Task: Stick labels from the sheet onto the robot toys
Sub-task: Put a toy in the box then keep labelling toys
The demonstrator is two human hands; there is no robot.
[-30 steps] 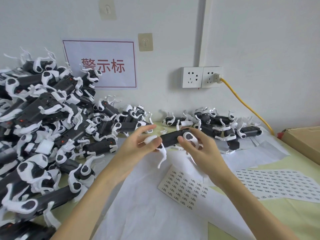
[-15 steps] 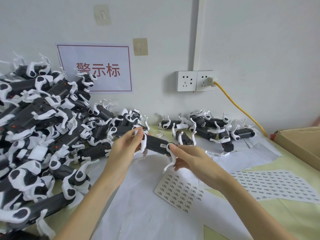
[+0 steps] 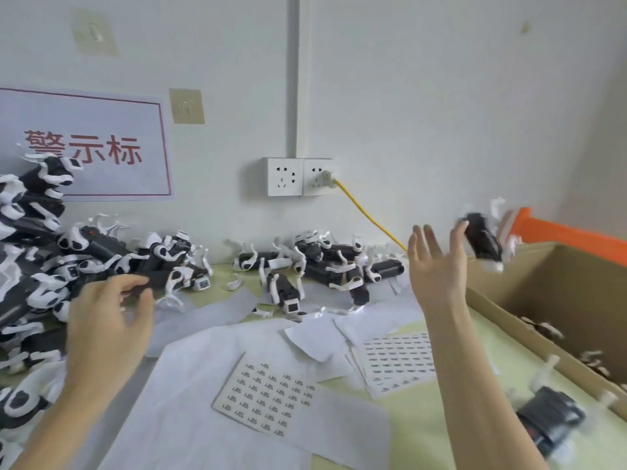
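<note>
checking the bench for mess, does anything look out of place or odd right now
Yes: one robot toy is in mid-air, blurred, past the open right hand and over the cardboard box. Another toy lies on the table outside that box. Loose white paper scraps are scattered about.

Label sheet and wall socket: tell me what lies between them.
In the head view, between the label sheet and the wall socket lie crumpled white backing papers and a small heap of robot toys.
</note>
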